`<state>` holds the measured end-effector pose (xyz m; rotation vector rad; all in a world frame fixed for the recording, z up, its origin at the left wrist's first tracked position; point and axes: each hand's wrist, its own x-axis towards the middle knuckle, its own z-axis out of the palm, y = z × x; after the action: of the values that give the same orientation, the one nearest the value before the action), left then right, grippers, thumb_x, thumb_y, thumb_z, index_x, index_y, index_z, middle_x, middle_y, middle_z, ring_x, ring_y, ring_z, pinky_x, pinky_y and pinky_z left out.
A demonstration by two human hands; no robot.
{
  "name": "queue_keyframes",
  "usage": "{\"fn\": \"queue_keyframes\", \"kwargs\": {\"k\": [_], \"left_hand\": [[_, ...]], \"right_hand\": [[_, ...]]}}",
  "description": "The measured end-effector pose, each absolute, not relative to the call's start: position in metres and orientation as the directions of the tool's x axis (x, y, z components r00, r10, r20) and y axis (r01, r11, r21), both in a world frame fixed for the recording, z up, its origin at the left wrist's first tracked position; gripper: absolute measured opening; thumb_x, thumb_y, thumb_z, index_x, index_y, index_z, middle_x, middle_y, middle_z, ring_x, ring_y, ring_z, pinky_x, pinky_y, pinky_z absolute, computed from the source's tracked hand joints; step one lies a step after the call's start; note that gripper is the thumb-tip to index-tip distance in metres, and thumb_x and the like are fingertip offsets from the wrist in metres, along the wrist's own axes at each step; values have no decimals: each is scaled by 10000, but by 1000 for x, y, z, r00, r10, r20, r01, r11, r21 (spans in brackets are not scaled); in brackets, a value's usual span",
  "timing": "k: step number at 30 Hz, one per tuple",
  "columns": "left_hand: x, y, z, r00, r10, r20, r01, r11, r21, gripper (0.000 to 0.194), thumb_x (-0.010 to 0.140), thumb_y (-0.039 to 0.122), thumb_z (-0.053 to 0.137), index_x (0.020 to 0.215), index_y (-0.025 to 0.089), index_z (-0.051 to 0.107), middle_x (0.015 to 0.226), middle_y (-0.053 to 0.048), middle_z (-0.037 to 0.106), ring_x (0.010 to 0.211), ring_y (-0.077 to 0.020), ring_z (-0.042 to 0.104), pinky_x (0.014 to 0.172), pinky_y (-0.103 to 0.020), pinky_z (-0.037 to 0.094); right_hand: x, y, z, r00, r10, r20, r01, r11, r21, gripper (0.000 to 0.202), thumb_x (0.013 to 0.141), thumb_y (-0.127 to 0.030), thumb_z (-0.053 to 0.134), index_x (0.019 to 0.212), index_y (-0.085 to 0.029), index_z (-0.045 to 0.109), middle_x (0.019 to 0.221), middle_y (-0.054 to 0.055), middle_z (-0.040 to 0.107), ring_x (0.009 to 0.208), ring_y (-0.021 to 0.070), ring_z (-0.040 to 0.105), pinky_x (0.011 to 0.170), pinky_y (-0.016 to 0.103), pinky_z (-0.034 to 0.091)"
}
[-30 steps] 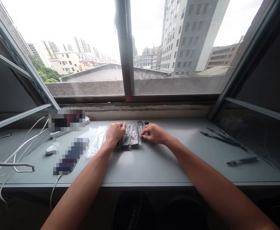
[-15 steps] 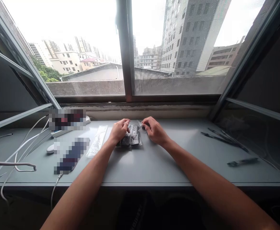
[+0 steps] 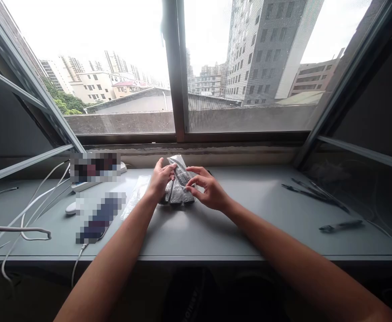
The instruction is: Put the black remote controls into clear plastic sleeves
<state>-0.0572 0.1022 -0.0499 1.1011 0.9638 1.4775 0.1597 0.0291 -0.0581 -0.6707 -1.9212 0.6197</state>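
A clear plastic bag (image 3: 181,171) with dark contents is held up and tilted above the desk. My left hand (image 3: 158,181) grips its upper left side between thumb and fingers. On the right, my right hand (image 3: 209,189) pinches the bag's lower right edge with thumb and bent fingers. Beneath the raised bag, several similar dark packets (image 3: 176,196) lie side by side on the grey desk (image 3: 209,237). The fingers and the raised bag partly hide them.
A flat clear plastic sleeve (image 3: 134,197) lies left of the packets. Farther left are a phone-like blurred object (image 3: 102,217), a power strip (image 3: 91,179) and white cables (image 3: 31,214). Dark pens (image 3: 313,193) and another pen-like item (image 3: 340,226) lie right. A window (image 3: 179,89) stands behind.
One bag has come up off the desk between my hands and now stands tilted over the other packets. My right hand has moved left and slightly down onto it.
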Motion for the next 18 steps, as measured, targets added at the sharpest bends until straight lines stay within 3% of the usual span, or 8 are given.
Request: {"fn": "queue_keyframes", "kwargs": {"k": [4,6,8,11,14,18], "left_hand": [[-59,98,-46,-37,982,183,-215,-187,959,719,780,356,842,1429,171,592,971,-31,695,702,-118,608,583,-224,452],[-58,96,-45,0,975,224,-188,-220,957,611,775,394,840,1315,179,651,1042,-51,718,746,-126,637,588,-221,456],[-56,93,-44,6,968,250,-189,-245,951,633,760,409,862,1317,189,654,1113,-63,732,801,-142,667,609,-224,479],[-55,90,-42,23,963,267,-227,-255,940,709,724,393,916,1353,199,652,1161,-72,739,885,-169,694,670,-239,526],[-55,89,-42,110,959,261,-257,-227,939,627,715,376,952,1266,197,710,1156,-66,744,925,-170,697,729,-241,543],[-59,96,-47,126,977,173,-288,-131,948,484,830,584,853,1063,172,754,993,-57,746,841,-171,684,720,-264,548]], "right_hand": [[155,33,-60,-280,876,393,-69,390,-918,404,933,-482,848,1225,-247,697,1657,127,492,1414,317,632,961,414,690],[154,36,-59,-281,928,245,-205,192,-960,583,907,-512,872,1362,-248,621,1554,142,600,1262,301,719,837,412,729],[154,37,-58,-354,927,124,-275,23,-961,682,873,-507,912,1409,-235,588,1356,132,725,1102,278,773,743,392,734],[155,34,-55,-510,860,14,-271,-146,-952,620,861,-511,930,1319,-209,641,1098,101,795,843,230,799,640,320,690],[157,31,-55,-596,801,-54,-221,-228,-948,503,832,-513,952,1091,-170,692,914,73,779,655,192,753,537,280,627],[158,30,-57,-645,757,-108,-171,-280,-945,471,782,-466,992,978,-139,716,819,60,759,612,175,728,531,274,621]]}}
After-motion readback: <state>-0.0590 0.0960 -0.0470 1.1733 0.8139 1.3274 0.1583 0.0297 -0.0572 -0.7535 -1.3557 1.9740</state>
